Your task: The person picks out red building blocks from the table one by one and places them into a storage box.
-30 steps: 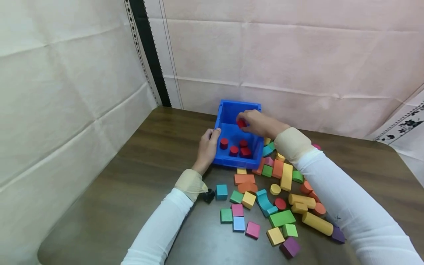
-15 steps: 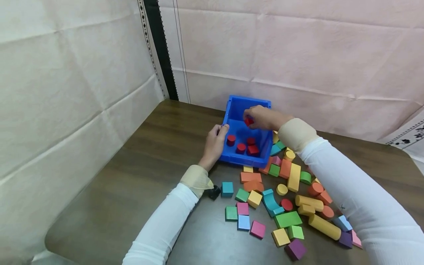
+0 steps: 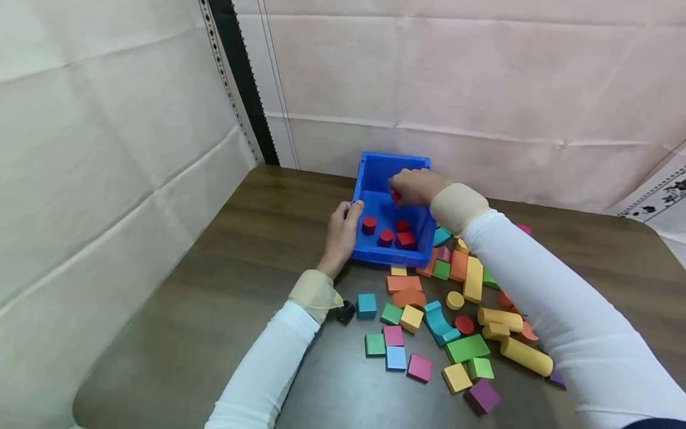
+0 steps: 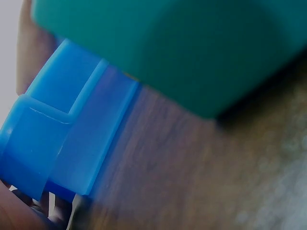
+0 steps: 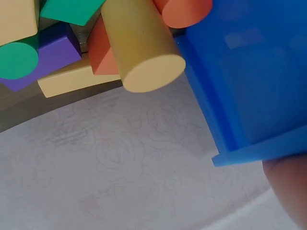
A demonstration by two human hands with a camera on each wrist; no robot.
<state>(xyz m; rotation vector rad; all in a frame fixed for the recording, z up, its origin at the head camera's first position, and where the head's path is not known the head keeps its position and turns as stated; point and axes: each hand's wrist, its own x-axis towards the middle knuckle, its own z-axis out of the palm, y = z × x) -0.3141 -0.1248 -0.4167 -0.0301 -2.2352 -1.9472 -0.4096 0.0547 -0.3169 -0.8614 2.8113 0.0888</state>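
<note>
A blue plastic bin (image 3: 390, 257) stands near the back wall in the head view. My left hand (image 3: 339, 233) grips its left side, thumb up at the rim; fingers (image 4: 17, 211) show by the bin's wall (image 4: 81, 139) in the left wrist view. Over the inside of the bin, my right hand (image 3: 417, 187) pinches a small red block (image 3: 395, 196), mostly covered by the fingers. Several red blocks rest on the bin's floor, among them a short cylinder (image 3: 368, 224) and an angular one (image 3: 405, 240).
Many coloured blocks spread across the table (image 3: 225, 310) in front and right of the bin, including a red disc (image 3: 464, 324), a teal arch (image 3: 439, 322) and a yellow cylinder (image 3: 526, 356). A cloth wall (image 3: 482, 77) rises behind.
My right hand has turned and dipped slightly in the bin, so the red block shows less. The left hand keeps its grip. The head view has shifted a little.
</note>
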